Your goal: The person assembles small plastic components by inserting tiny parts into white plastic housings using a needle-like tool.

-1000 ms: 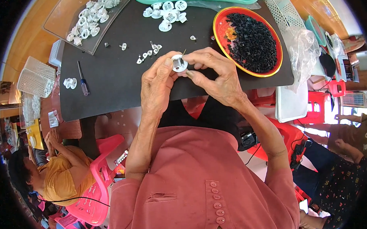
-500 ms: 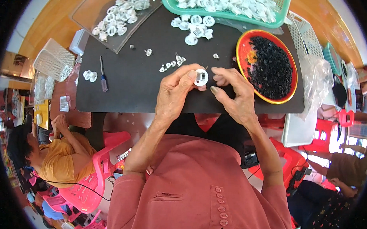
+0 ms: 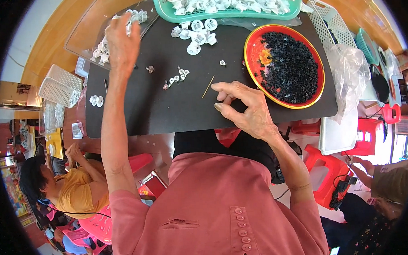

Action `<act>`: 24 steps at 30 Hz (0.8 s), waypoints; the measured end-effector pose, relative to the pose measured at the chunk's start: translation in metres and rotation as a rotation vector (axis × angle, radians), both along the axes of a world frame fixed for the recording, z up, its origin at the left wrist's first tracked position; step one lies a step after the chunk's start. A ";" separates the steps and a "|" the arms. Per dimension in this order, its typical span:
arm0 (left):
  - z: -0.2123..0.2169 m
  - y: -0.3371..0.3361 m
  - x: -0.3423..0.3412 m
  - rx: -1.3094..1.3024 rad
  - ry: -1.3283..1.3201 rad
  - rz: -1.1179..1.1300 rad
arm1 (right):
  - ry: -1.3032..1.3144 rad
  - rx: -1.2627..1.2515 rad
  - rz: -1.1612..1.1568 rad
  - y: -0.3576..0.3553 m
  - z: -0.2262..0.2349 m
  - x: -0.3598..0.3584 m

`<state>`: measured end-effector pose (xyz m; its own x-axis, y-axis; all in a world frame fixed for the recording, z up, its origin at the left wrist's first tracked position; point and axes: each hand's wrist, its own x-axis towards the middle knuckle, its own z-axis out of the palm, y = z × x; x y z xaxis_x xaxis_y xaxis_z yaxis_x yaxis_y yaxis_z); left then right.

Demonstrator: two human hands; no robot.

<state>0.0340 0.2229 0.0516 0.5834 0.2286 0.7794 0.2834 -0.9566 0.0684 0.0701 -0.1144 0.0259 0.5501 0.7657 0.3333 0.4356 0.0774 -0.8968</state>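
Observation:
My left hand (image 3: 123, 42) stretches to the far left over a clear tray (image 3: 82, 42) of white round plastic parts (image 3: 139, 16). Its fingers look spread, slightly blurred, and what lies beneath them is partly hidden. Near the table's front my right hand (image 3: 248, 105) hovers with thumb and index finger apart and nothing visible between them. Just beyond its index fingertip is a thin yellowish stick (image 3: 208, 87). Several small clear-and-white pieces (image 3: 177, 77) lie on the dark tabletop (image 3: 154, 113) between my hands.
A red, yellow-rimmed plate (image 3: 251, 54) of small black parts (image 3: 292, 68) stands on the right. Behind is a green basket (image 3: 229, 16) of white parts, with a loose group (image 3: 196, 35) before it. A person in yellow (image 3: 82, 188) sits at left.
My left hand has left the middle and moved far left to the tray; the white round part is no longer visible between my hands. My right hand has shifted slightly left and nearer.

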 end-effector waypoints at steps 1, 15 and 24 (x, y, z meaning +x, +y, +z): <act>-0.001 -0.027 0.005 -0.219 0.045 -0.144 | 0.005 -0.003 -0.011 -0.002 -0.001 0.001; -0.030 -0.105 0.010 -0.495 0.303 -0.439 | 0.012 -0.008 -0.006 -0.002 -0.002 0.001; -0.018 -0.126 -0.041 -2.016 -0.081 -0.835 | 0.036 0.008 -0.026 -0.002 -0.005 0.003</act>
